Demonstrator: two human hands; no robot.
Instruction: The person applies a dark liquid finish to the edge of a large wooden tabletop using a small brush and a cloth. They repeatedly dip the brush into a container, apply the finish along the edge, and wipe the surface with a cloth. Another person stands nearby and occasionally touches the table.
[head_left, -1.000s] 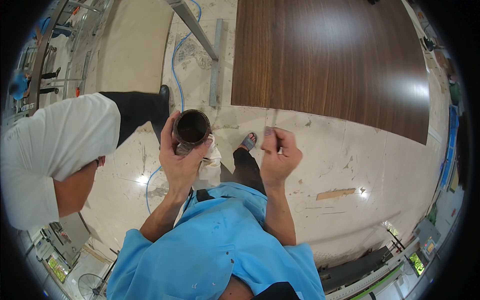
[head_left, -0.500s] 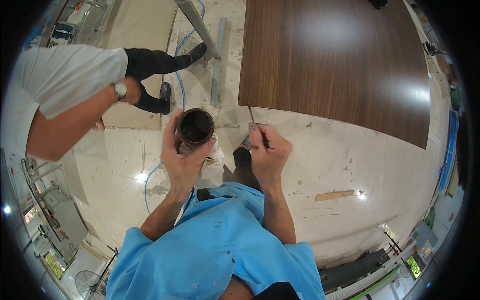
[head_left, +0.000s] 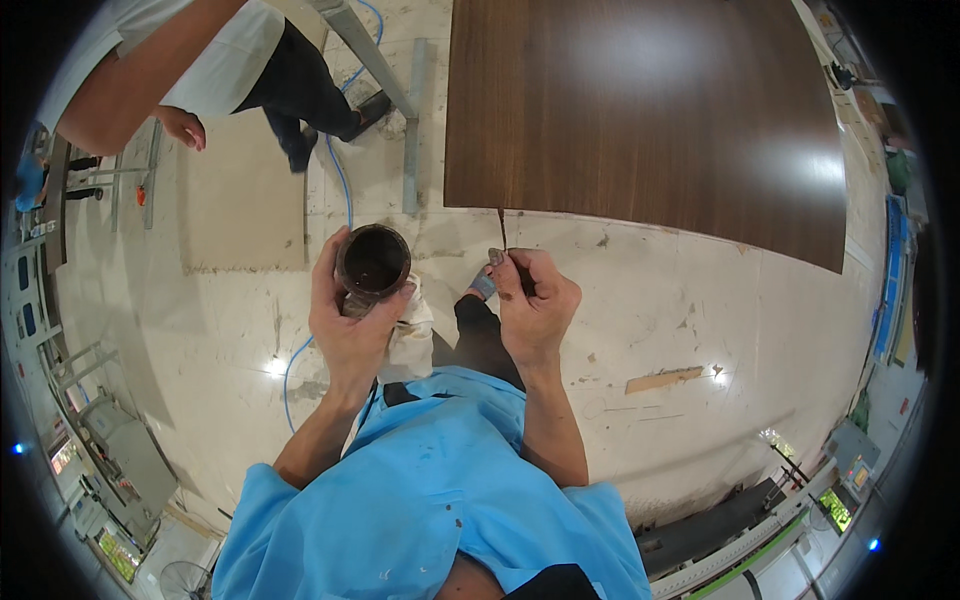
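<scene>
My left hand point(head_left: 350, 325) is wrapped round a cup point(head_left: 374, 262) of dark brown liquid, its mouth facing up. A whitish rag point(head_left: 408, 345) hangs beside that hand, below the cup. Pinched in my right hand point(head_left: 538, 305) is a thin, dark-stained brush point(head_left: 503, 232). Its tip meets the near edge of a dark brown wood-grain board point(head_left: 620, 120), a short way right of the near left corner. Whether the tip touches the edge or lies just under it, I cannot tell.
Another person point(head_left: 215, 60) in a white top and dark trousers is at the upper left. A metal stand leg point(head_left: 370, 55) and a blue hose point(head_left: 342, 175) lie between us. A brown strip point(head_left: 663, 380) is on the floor at right, and a dark roller point(head_left: 710, 530) is at the lower right.
The brush tip has shifted right along the board's near edge, away from the corner. My left hand still holds the cup. The other person has moved farther off, toward the top left.
</scene>
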